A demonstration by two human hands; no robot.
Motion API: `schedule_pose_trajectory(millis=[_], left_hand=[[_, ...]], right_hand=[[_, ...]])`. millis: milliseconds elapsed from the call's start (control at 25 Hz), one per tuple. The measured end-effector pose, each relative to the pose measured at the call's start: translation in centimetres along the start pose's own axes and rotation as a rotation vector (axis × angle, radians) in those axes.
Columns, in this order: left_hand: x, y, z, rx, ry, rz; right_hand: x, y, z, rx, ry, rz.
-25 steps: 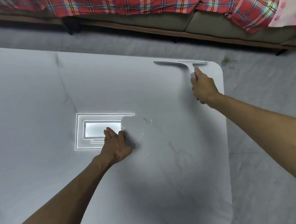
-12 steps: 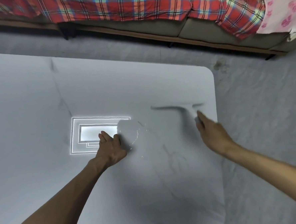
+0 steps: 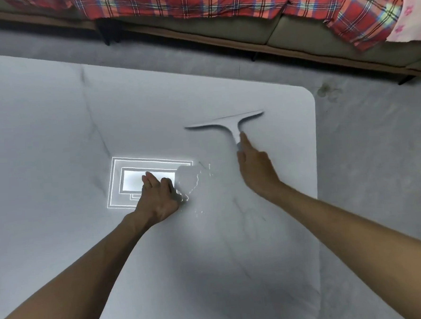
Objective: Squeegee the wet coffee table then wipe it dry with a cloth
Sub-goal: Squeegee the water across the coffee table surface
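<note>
Crosswise lies the squeegee (image 3: 231, 128) blade, its handle pointing nearward

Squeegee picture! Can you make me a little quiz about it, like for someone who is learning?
1. True or false: the squeegee lies on the floor.
2. Which hand holds its handle? A. left hand B. right hand
3. Fill in: the puddle shines on the coffee table right beside the ___ hand.
Key: 1 false, it is at the table top. 2 B. 3 left.
</note>
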State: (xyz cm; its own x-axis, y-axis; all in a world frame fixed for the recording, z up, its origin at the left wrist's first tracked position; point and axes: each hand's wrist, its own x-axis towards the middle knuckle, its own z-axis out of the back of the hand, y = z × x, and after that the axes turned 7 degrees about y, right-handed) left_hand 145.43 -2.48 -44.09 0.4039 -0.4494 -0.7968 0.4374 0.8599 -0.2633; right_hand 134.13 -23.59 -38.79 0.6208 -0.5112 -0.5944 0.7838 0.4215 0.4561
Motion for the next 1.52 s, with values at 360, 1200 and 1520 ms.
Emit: schedule_pose_trajectory(millis=[360, 1200, 1520], left_hand=[[-5.5, 3.4, -4.6, -0.033, -0.123, -0.212], [-16.8, 18.3, -10.6, -0.582, -0.451, 0.337], [-15.2, 15.5, -11.5, -0.539, -0.427, 0.156]], right_hand=[[-8.8, -8.2, -1.6, -0.337, 0.227, 0.221], [-17.3, 3.8, -17.9, -0.936, 0.659, 1.002], [-10.0, 3.1, -12.9, -0.704, 0.303, 0.588]])
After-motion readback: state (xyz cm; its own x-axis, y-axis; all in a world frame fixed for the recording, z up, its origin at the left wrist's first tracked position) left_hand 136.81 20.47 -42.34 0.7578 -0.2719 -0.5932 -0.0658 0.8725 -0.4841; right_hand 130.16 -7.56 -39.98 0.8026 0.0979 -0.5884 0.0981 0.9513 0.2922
